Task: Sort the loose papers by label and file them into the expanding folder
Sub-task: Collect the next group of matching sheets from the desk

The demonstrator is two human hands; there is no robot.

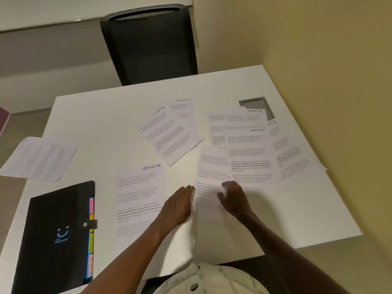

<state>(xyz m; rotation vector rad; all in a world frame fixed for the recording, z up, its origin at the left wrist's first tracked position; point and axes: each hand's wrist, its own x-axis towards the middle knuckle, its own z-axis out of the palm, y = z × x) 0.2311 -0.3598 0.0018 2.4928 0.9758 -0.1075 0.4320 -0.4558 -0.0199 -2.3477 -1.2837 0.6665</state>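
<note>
Fingers point(186, 190) of the left hand point(177, 205) lie straight and together, flat on the surface point(101, 128) beside a blurred sheet point(209, 200). Right hand point(233, 198) rests on that sheet, fingers loosely curled; whether it pinches the paper I cannot tell. Left of the sheet lie a SPORTS page point(140, 200) and the closed black folder point(57, 236); more papers point(248, 149) spread beyond it.

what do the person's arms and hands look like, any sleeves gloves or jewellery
Both forearms are bare as far as the frame shows, with no sleeves in view. The left hand and right hand wear no gloves, and no rings, watch or bracelets can be made out, though the right hand is blurred. A pale quilted garment with dark buttons shows below.
</note>
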